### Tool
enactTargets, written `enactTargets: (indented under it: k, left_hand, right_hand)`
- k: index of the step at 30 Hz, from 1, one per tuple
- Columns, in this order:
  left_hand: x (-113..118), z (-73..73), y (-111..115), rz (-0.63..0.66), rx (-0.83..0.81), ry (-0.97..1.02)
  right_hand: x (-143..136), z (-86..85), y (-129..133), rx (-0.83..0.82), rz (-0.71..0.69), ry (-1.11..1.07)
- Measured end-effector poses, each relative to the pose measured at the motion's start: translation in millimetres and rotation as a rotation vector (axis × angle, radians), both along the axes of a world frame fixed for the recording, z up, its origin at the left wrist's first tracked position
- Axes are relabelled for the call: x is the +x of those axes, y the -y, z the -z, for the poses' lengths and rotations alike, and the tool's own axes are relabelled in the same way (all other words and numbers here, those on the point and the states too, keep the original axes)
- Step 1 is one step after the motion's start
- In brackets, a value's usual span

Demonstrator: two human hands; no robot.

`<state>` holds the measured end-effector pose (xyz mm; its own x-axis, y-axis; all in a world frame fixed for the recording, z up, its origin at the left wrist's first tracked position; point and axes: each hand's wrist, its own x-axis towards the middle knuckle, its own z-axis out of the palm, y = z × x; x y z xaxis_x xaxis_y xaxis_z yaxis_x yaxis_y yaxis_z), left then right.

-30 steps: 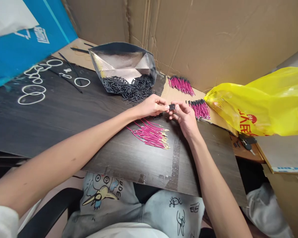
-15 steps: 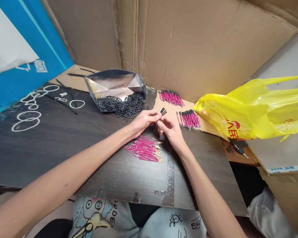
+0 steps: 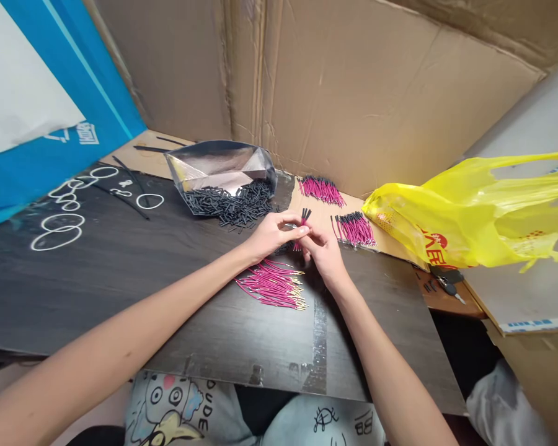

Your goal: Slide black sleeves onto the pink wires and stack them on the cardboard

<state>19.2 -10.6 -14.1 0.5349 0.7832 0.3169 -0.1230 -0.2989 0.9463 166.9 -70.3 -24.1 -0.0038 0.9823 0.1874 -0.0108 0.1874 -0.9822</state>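
Observation:
My left hand (image 3: 279, 234) and my right hand (image 3: 320, 249) meet over the middle of the table, fingers closed on a small bundle of pink wires (image 3: 304, 222) with black tubes on their upper ends. Below them lies a loose pile of pink wires (image 3: 272, 284) with metal tips pointing right. Two groups of black-tipped pink wires, a farther one (image 3: 322, 190) and a nearer one (image 3: 354, 229), rest on a cardboard sheet (image 3: 307, 205). Left of these, an open silver bag (image 3: 214, 167) holds many short black tubes (image 3: 232, 201), some spilling onto the table.
White rings (image 3: 60, 232) and long black tubes (image 3: 130, 201) lie at the left. A yellow plastic bag (image 3: 469, 210) stands at the right, with keys (image 3: 449, 286) below it. Cardboard walls (image 3: 353, 93) close off the back.
The bundle stands more upright between my fingers, and its pink wires now show above and below them. The whole view has shifted slightly.

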Motion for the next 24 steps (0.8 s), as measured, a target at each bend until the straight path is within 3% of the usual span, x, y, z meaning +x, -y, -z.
enactTargets:
  k: [4,9,15,20,24]
  left_hand:
    - [1.4,-0.7,2.5,-0.081,0.008,-0.038]
    - [-0.3,-0.4,4.2,-0.049,-0.161,-0.008]
    - [-0.4,1.0,6.0,-0.087,-0.236,0.036]
    - [2.6,0.3,8.7,-0.121,-0.292,0.097]
    - [2.4,0.9,8.7,-0.100,-0.321,0.083]
  right_hand:
    - [2.1,7.5,-2.9,0.004,0.055,0.095]
    - [1.7,8.3,-1.5,0.063,0.117,0.291]
    - [-5.7,4.3,10.5,0.308,0.378,0.721]
    - [-12.0,4.4,15.8,0.290,0.464,0.987]
    - [-13.0,0.2,18.1,0.275,0.450,1.073]
